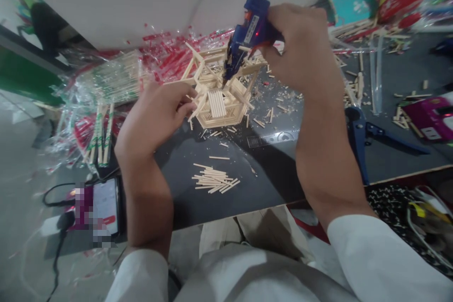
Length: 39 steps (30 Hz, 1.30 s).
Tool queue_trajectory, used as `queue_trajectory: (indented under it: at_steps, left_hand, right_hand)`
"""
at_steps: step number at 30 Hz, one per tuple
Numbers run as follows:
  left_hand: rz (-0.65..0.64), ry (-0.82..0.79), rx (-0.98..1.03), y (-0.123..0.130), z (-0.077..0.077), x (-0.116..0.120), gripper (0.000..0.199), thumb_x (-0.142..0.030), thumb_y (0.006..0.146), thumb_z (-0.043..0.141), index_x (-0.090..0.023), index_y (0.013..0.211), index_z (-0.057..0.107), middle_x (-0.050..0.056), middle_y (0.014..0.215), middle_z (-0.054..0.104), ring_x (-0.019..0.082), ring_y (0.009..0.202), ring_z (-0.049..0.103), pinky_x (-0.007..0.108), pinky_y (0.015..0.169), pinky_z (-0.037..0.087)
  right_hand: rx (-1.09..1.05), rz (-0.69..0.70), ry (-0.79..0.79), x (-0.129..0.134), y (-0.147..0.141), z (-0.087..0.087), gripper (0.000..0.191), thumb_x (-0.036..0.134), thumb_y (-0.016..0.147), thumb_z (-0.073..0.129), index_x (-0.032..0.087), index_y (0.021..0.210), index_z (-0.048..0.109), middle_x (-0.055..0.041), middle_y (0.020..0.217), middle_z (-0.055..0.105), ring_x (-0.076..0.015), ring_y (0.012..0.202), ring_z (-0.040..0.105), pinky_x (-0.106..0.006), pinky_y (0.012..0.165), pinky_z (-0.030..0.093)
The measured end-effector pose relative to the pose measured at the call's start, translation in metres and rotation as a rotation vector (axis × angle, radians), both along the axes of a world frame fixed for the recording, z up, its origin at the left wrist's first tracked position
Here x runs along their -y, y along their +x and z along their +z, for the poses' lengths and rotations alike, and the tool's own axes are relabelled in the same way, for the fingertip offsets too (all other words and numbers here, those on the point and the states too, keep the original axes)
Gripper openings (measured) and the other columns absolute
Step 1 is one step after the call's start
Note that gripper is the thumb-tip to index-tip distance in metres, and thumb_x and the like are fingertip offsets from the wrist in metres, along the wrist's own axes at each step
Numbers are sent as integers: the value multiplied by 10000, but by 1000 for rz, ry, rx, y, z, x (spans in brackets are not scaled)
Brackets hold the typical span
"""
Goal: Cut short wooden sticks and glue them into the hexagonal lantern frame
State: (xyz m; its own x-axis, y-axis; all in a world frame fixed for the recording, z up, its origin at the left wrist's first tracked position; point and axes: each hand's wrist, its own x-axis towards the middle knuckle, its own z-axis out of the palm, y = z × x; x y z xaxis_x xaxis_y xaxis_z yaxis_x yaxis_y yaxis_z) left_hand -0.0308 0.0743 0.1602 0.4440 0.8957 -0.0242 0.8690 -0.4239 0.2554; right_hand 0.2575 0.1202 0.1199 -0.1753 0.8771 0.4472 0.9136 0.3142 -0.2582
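Observation:
My right hand (295, 42) is wrapped round a blue glue gun (250, 28), its nozzle pointing down. The nozzle tip is at a model built of thin wooden sticks (217, 104), near a small panel of sticks laid side by side. At the model's left side, my left hand (164, 108) has its fingers closed on the wooden frame. The fingertips partly cover what they pinch. A loose pile of short wooden sticks (214, 179) lies on the dark table (244, 188) in front of the model.
Blue cutters (357, 141) lie right of my right forearm. Bundles of wrapped chopsticks (101, 134) and plastic wrappers (159, 56) spread behind and left. A phone (108, 207) with cables is at lower left. Cut stick scraps and a ruler (274, 139) lie about the model.

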Motion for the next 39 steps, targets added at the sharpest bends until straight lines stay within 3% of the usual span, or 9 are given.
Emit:
queue_trajectory:
  at_steps: [12,20,23,26,32,36,39]
  left_hand:
    - [-15,6,-7,0,0,0,234,-330,1012,539,-270,1025,765,55,922,809,307,1035,765,430,1008,555]
    - [-29,37,12,-2,-4,-3,201,-323,977,529,-275,974,724,47,929,800,279,944,751,439,948,547]
    - [15,41,-15,-2,-5,-3,225,-336,973,502,-279,968,720,54,909,795,288,886,748,484,958,537]
    - [111,39,38,-3,-6,-2,258,-352,977,489,-279,1028,730,55,969,817,292,952,770,486,973,549]
    - [199,32,252,-4,-7,-1,225,-350,971,546,-261,1049,737,63,1067,838,266,1031,784,428,918,592]
    - [173,67,312,-4,-6,2,276,-410,1032,557,-227,1077,760,65,1035,834,254,937,771,434,925,592]
    - [190,119,348,-1,-5,5,218,-355,997,639,-209,1051,792,42,1050,837,233,904,748,417,941,589]
  right_hand:
    - [26,43,64,0,1,-3,309,189,877,584,311,1158,620,-117,1258,765,-423,1214,690,-571,1005,527]
    - [27,29,51,2,-1,1,318,166,905,580,344,1165,622,-86,1266,772,-372,1227,682,-519,1024,521]
    - [64,-2,44,5,-5,4,378,167,931,567,275,1284,647,-126,1312,755,-379,1258,677,-512,1049,523]
    - [45,-37,78,4,-4,3,421,169,923,606,204,1341,644,-171,1336,741,-405,1262,685,-525,1041,530]
    - [-87,-139,138,-1,18,-3,277,158,816,708,282,1003,545,-138,1106,788,-377,1059,737,-524,947,538]
    - [-92,-345,-44,3,33,3,342,159,775,723,301,815,414,-105,937,748,-323,902,706,-468,854,512]
    - [35,-395,-256,12,47,9,267,204,822,706,278,808,449,-106,924,726,-256,851,633,-385,792,450]
